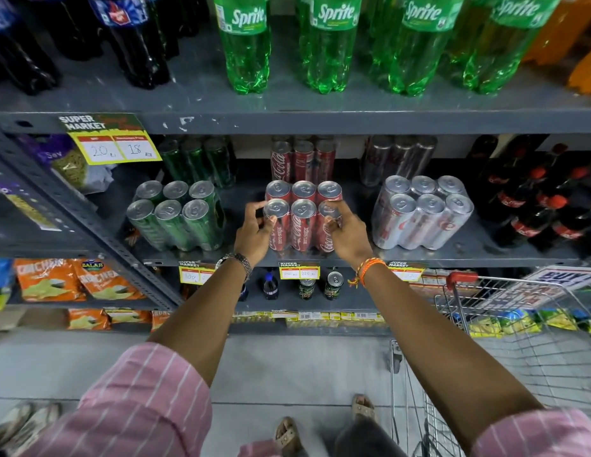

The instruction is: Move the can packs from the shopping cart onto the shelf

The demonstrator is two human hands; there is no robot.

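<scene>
Left hand (254, 230): clasped on the left side of the red can pack (302, 214), thumb on the front-left can top.
Right hand (345, 234): clasped on the pack's right side, fingers curled over the front-right can.
Red can pack: standing upright on the middle shelf (353, 257), near its front edge.
Neighbours: green can pack (177, 216) to the left and silver can pack (422, 211) to the right, both on the same shelf, each apart from the red one.
Progress: three packs shelved; judged nearly complete.
Shopping cart (525, 338): at the right; no can packs visible in the part in view.
Clearance: open gaps either side for withdrawing the hands; more cans stand behind, upper shelf edge (320, 122) overhead.
</scene>
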